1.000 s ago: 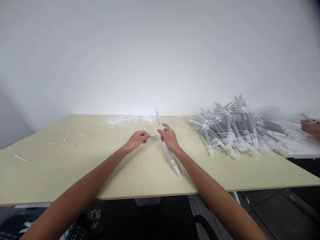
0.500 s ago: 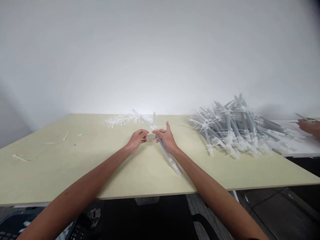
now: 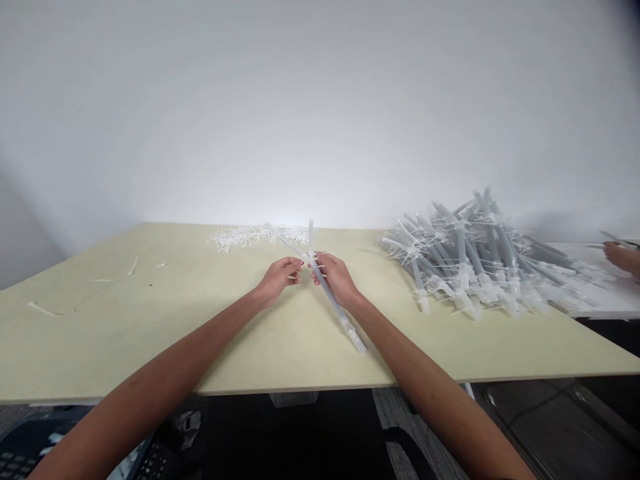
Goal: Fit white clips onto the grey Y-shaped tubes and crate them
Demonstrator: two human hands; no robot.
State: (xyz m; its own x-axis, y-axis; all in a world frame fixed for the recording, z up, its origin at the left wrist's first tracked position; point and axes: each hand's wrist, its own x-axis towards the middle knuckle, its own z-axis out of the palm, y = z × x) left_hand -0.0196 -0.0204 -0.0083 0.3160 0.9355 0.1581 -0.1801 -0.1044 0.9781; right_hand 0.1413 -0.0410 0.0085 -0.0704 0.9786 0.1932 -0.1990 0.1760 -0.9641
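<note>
A translucent grey tube with a Y-shaped branching top (image 3: 331, 293) slants above the table in front of me. My right hand (image 3: 336, 275) is closed around it just below the fork, thumb near the joint. Close by on the left of that joint, my left hand (image 3: 281, 279) is pinched shut. Whatever lies between its fingertips is too small to make out. Thin white strips show about the fork, like those of cable ties. The tube's lower end, with a clear sleeve on it, points toward the table's front edge.
Behind my hands lies a heap of white cable ties (image 3: 240, 238). A large pile of similar branched tubes (image 3: 465, 260) covers the right side. Loose white strips (image 3: 45, 309) lie at the left. Another person's hand (image 3: 623, 258) holds a thin tool at far right.
My right thumb, raised before, has come down to the joint. The tube's fork has turned slightly, with one branch more upright. My left hand has moved a little closer to it.
</note>
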